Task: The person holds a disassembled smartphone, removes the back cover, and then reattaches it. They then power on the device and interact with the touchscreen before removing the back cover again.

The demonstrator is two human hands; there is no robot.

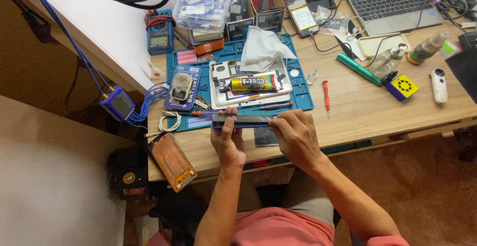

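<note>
1. Left hand (227, 141) and right hand (296, 138) both grasp one dark phone (242, 121), held edge-on between them just above the front edge of the desk (367, 109). Left fingers wrap its left end, right fingertips pinch the right end, so the thin side faces up toward the camera.
2. Desk: wooden, cluttered. The phone sits in the air over its near part, close to the body, likely for a steady two-handed grip.
3. Laptop (390, 2) at far right, pushed back out of the work zone.
4. Blue work mat (303, 94) in the middle, right behind the hands. It carries the loose parts so they stay together.
5. On the mat: a white tray (218, 99) with a yellow-and-black glue tube (253, 83) lying across it, within easy reach. White tissue (263, 47) crumpled behind.
6. Orange-backed phone panel (171, 161) lies flat at the desk's near left corner, set aside.
7. Blue multimeter (160, 32) at far left, with leads coiled on top.
8. Clear parts box (202, 2) stacked at the back.
9. Small items on the right: green pen-shaped tool (357, 68), yellow cube (402, 86), red screwdriver (326, 94), well apart from the hands.
</note>
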